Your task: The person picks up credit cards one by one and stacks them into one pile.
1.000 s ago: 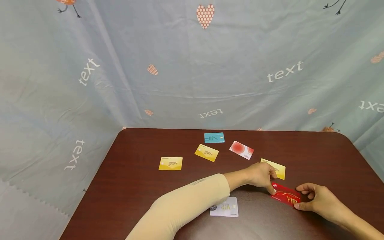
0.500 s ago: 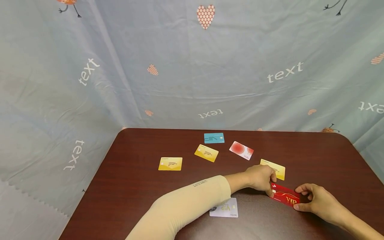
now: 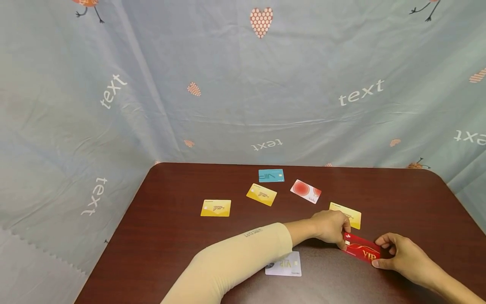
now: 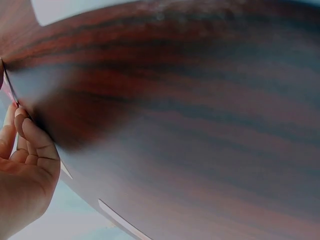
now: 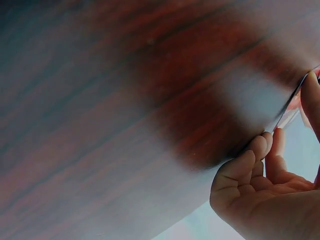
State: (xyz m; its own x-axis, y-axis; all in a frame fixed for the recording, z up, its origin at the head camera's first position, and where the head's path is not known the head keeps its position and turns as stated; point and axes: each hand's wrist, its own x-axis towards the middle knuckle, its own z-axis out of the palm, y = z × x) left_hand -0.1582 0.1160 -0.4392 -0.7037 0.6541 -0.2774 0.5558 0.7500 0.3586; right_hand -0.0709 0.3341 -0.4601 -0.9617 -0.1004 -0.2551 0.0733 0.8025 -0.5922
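A red VIP card (image 3: 360, 248) lies level between my hands in the head view, its gold lettering facing up. My left hand (image 3: 329, 226), at the end of a beige sleeve, pinches the card's left end between thumb and fingers. At the opposite end, my right hand (image 3: 404, 255) holds the right edge with thumb and forefinger. The left wrist view shows the left hand (image 4: 30, 160) at the picture's edge, with a thin sliver of card beyond the fingertips. In the right wrist view the right hand (image 5: 265, 185) has its fingertips along the card's edge (image 5: 292, 105), close over the tabletop.
A yellow card (image 3: 351, 217) lies just behind the red one, partly covered by my left hand. A silver VIP card (image 3: 286, 268) sits beneath my left forearm. Farther back on the dark wood table (image 3: 171, 253) are a teal card (image 3: 271, 175), a white-and-red card (image 3: 305, 191) and two yellow cards (image 3: 215, 208).
My left fingers and thumb have shifted slightly at the red card's left end. The card and my right hand stay in nearly the same spot.
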